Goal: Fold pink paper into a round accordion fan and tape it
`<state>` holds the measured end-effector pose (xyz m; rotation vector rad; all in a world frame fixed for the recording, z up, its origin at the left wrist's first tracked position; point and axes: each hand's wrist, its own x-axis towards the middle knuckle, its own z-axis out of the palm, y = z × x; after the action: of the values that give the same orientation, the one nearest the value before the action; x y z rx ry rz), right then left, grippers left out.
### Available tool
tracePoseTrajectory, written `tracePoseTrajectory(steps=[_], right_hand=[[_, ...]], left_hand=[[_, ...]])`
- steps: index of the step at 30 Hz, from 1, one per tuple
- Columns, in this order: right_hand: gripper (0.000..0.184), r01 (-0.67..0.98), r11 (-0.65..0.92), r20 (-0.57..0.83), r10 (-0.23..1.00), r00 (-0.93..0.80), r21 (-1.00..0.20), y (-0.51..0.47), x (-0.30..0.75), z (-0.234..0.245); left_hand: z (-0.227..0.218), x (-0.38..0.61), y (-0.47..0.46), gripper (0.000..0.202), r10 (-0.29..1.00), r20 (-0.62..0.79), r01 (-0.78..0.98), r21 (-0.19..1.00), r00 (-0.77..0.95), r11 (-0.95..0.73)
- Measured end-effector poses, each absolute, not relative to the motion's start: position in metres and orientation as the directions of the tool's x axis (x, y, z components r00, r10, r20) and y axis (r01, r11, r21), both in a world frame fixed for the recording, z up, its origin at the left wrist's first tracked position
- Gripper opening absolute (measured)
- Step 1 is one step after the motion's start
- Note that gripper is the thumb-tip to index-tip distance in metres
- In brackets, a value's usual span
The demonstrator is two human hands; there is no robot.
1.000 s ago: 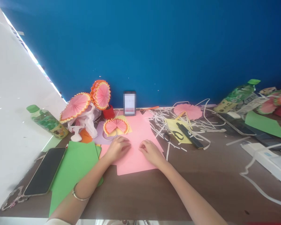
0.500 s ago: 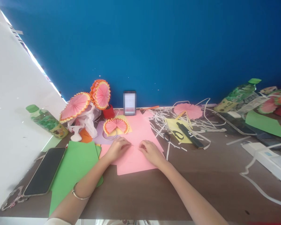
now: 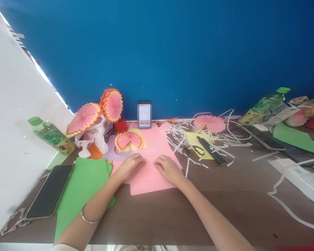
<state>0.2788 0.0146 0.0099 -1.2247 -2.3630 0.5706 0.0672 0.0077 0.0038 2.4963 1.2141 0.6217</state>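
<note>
Pink paper sheets [image 3: 149,183] lie in the middle of the desk, overlapping at slightly different angles. My left hand [image 3: 132,165] rests on their left part, fingers loosely bent toward the centre and holding nothing that I can see. Opposite it, my right hand [image 3: 169,169] lies on the same paper with its fingers a little apart and bent inward. A narrow gap of bare pink paper separates the fingertips. Just beyond my left hand is a pleated pink, yellow and orange paper fan [image 3: 129,140], beside a roll of tape [image 3: 121,150].
Green paper [image 3: 81,188] and a dark phone [image 3: 50,191] lie left, near a bottle [image 3: 52,136]. Behind stand pleated paper rosettes [image 3: 112,104] and a small upright screen [image 3: 144,115]. Rightward are scissors [image 3: 198,150], a black cutter [image 3: 211,150], white paper strips [image 3: 179,134] and a power strip [image 3: 298,179].
Both hands stay nearly in place on the pink paper; their fingers have shifted only slightly. The whole view has moved a few pixels. Nothing else has visibly moved.
</note>
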Motion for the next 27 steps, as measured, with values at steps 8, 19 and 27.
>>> tracePoseTrajectory(steps=[8, 19, 27], right_hand=[[0.019, 0.679, 0.643, 0.201, 0.762, -0.616, -0.354, 0.013, 0.28, 0.016], [0.024, 0.599, 0.782, 0.266, 0.623, -0.736, -0.171, 0.011, 0.288, 0.009], [0.025, 0.595, 0.803, 0.286, 0.579, -0.763, -0.04, 0.011, 0.286, 0.007]], left_hand=[[0.011, 0.062, 0.01, 0.019, 0.739, 0.212, 0.672, 0.311, 0.64, -0.672], [0.006, 0.059, 0.005, 0.026, 0.675, 0.15, 0.679, 0.033, 0.722, -0.734], [0.009, 0.062, 0.004, 0.021, 0.677, 0.071, 0.68, -0.132, 0.733, -0.722]])
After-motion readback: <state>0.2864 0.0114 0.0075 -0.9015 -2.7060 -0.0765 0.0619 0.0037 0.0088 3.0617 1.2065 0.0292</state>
